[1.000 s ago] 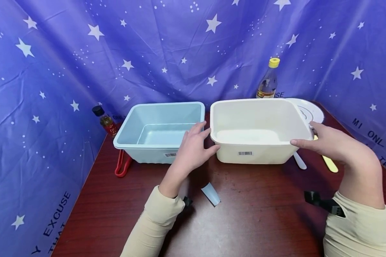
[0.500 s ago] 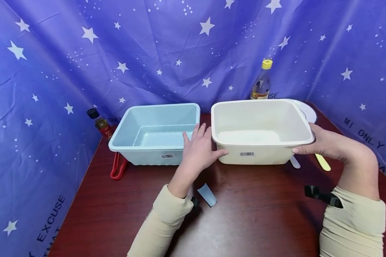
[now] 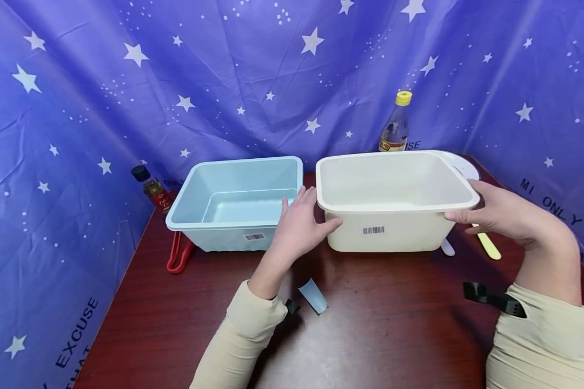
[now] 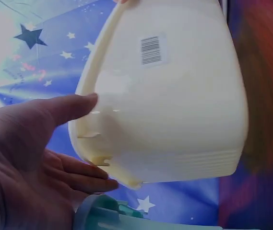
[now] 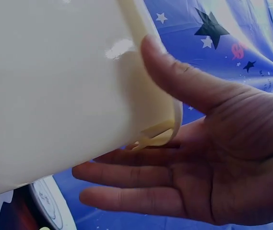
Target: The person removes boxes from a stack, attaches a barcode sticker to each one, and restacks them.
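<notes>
Both hands hold a cream-white plastic basin [image 3: 413,232] by its front corners, its barcode label facing me. My left hand [image 3: 299,229] has its thumb on the front wall under the rim and its fingers along the left side, in the gap beside a light blue basin [image 3: 224,237]. At the opposite corner, my right hand [image 3: 506,213] lays its thumb on the front, with its fingers reaching around the side beneath the rim. In the right wrist view those fingers [image 5: 126,175] pass below the rim's edge. The white basin tilts slightly, front rim raised.
A yellow-capped bottle [image 3: 395,127] and a white plate [image 3: 459,162] stand behind the white basin. White [image 3: 448,247] and yellow [image 3: 489,247] handles show at right. Left are red tongs [image 3: 177,259] and a black-capped bottle [image 3: 153,189]. A blue-grey curved piece [image 3: 313,296] lies in front.
My right thumb has come onto the basin's front and my left hand has shifted to its left corner. The white basin's front rim has risen slightly. The head view has shifted a little.
</notes>
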`<state>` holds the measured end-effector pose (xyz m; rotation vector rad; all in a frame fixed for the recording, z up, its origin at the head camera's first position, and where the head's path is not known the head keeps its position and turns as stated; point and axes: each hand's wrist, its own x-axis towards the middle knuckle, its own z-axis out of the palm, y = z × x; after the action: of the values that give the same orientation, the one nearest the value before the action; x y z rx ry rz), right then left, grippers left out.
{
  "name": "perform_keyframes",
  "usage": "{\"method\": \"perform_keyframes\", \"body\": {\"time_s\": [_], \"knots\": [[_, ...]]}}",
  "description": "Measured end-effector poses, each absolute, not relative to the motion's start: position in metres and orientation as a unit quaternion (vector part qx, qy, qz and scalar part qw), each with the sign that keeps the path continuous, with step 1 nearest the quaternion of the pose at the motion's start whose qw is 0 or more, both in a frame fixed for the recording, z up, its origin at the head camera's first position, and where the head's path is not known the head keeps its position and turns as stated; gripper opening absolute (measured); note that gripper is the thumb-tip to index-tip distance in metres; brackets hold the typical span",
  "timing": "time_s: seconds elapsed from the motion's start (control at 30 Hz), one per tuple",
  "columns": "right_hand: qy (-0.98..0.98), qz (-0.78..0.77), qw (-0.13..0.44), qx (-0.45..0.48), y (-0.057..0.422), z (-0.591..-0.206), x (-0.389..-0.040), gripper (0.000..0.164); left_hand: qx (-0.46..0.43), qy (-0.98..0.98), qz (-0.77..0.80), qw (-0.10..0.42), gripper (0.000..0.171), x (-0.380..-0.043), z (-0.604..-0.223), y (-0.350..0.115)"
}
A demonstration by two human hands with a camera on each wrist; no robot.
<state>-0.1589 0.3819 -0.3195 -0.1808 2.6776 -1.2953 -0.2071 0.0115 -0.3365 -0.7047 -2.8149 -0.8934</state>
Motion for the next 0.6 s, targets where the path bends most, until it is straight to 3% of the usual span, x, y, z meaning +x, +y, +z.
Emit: {"method": "perform_keyframes", "body": {"time_s": [0.17,0.37,0.6], "knots": [[0.87,-0.486,0.031,-0.075,0.382,-0.316,-0.156,0.043,-0.241,-0.879,-0.401,0.092,0.078,-0.206,-0.333,0.012],[0.828,-0.546,-0.051,-0.119,0.37,-0.302,-0.15,0.043,-0.252,-0.805,-0.516,0.147,0.075,-0.201,-0.329,0.013],[0.729,-0.641,-0.109,-0.214,0.346,-0.283,-0.146,0.048,-0.251,-0.708,-0.651,0.112,0.081,-0.194,-0.321,0.01]]}}
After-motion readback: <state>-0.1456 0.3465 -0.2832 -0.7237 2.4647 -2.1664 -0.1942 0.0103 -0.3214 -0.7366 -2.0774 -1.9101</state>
